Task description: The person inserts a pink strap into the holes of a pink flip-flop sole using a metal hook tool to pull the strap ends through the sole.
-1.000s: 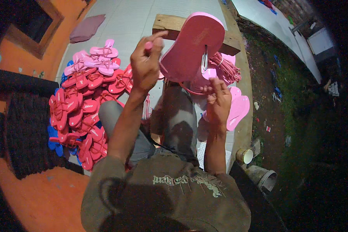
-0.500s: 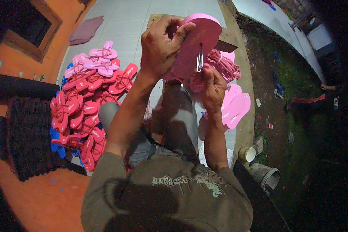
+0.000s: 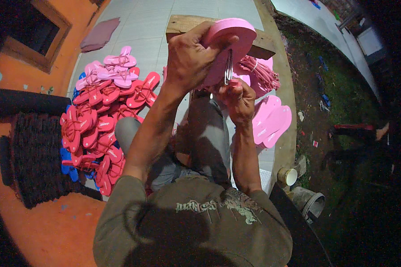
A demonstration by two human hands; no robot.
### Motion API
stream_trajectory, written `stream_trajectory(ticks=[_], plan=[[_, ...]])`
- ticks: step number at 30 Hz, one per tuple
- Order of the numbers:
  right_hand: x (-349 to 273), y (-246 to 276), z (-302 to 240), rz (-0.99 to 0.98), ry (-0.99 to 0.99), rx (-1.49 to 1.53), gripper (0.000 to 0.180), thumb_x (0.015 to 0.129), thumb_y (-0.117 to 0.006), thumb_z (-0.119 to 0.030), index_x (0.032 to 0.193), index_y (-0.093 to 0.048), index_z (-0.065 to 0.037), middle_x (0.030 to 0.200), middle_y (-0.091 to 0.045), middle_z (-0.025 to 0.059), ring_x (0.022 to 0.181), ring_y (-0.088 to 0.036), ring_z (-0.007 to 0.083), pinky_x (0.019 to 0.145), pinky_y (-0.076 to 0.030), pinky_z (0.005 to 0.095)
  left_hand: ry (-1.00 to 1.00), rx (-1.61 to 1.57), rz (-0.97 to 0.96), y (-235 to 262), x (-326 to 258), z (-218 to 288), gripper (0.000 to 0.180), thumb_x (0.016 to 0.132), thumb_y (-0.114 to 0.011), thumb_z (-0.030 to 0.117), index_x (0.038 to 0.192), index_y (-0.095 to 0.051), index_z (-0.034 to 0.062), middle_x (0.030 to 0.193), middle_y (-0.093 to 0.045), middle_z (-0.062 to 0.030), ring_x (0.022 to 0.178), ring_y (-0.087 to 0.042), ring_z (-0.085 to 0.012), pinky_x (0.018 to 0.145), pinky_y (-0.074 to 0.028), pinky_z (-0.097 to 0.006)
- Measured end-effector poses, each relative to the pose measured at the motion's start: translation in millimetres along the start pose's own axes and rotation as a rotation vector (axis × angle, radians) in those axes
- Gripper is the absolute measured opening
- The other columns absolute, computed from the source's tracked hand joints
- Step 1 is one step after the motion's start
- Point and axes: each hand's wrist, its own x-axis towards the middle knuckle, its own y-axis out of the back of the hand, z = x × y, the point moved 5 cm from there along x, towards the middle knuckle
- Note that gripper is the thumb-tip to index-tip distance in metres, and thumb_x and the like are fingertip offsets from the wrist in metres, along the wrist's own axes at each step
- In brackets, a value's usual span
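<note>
My left hand (image 3: 191, 58) is wrapped round a pink flip-flop sole (image 3: 236, 32), thumb pressed on its face, holding it tilted up above the wooden bench (image 3: 178, 26). A looped silvery metal wire (image 3: 228, 70) sticks out of the sole's face and points down toward me. Right below it, my right hand (image 3: 240, 104) is closed in a pinch at the wire's lower end. A bit of pink strap shows at those fingertips; the rest is hidden by the fingers. Beyond the right hand lies a tied bundle of pink straps (image 3: 262, 74).
Pink soles (image 3: 274, 122) lie at the right on the tiled floor (image 3: 142, 33). A large heap of red, pink and blue flip-flops (image 3: 93, 124) spreads at the left. Dark stacked material (image 3: 38, 151) stands by the orange wall (image 3: 26, 231). A pale container (image 3: 289, 176) sits at the right edge.
My right hand has shifted slightly left and down, its fingers curling in closer beneath the wire loop. The left hand and sole have tilted a little; the sole's edge shows more.
</note>
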Motion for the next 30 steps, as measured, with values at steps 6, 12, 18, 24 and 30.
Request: stream_trajectory(ticks=[6,12,18,24,30], plan=[[1.2,-6.4,-5.5,-0.066,0.062,-0.079,0.038,0.082,-0.05,-0.038,0.085,-0.057,-0.001,0.071,-0.057,0.007,0.062,-0.052,0.0124,0.054,-0.041,0.0235,-0.086,0.035,0.04,-1.5,4.1,-8.5,0.038,0.068,-0.066,0.041,0.084,-0.062,0.0062,0.064,-0.061,-0.008,0.059,-0.06,-0.0155,0.055,-0.046,-0.028],[3.5,-6.4,3.4,0.016,-0.037,0.039,0.039,0.083,-0.047,-0.04,0.078,-0.053,-0.002,0.064,-0.051,0.0033,0.056,-0.046,0.0099,0.05,-0.037,0.0219,-0.034,-0.054,0.024,-5.5,3.8,-21.3,0.039,0.069,-0.066,0.04,0.083,-0.061,0.0044,0.065,-0.061,-0.0086,0.058,-0.06,-0.0154,0.055,-0.046,-0.028],[1.7,2.5,12.1,-0.066,-0.131,0.122,0.037,0.083,-0.049,-0.037,0.077,-0.054,-0.001,0.061,-0.048,-0.0008,0.051,-0.038,0.0065,0.045,-0.031,0.0202,-0.044,-0.056,0.003,-7.6,1.3,-16.0,0.031,0.073,-0.065,0.027,0.089,-0.059,0.0006,0.076,-0.061,-0.0054,0.068,-0.056,-0.0101,0.062,-0.046,-0.024],[0.2,1.2,12.3,-0.062,-0.159,0.078,0.034,0.083,-0.05,-0.035,0.084,-0.057,-0.001,0.063,-0.049,-0.0011,0.053,-0.038,0.0049,0.046,-0.029,0.0188,-0.024,-0.066,0.018,-7.4,0.9,-18.7,0.029,0.073,-0.065,0.025,0.088,-0.059,0.0007,0.076,-0.061,-0.0055,0.067,-0.056,-0.01,0.062,-0.046,-0.024],[-0.7,4.5,14.1,-0.099,-0.121,0.057,0.033,0.083,-0.05,-0.033,0.087,-0.058,-0.001,0.066,-0.052,-0.0002,0.054,-0.041,0.0045,0.047,-0.031,0.0185,-0.046,-0.082,0.093,-9.4,0.1,-22.6,0.031,0.069,-0.068,0.03,0.083,-0.061,0.0043,0.065,-0.061,-0.0087,0.057,-0.057,-0.0123,0.054,-0.044,-0.027]])
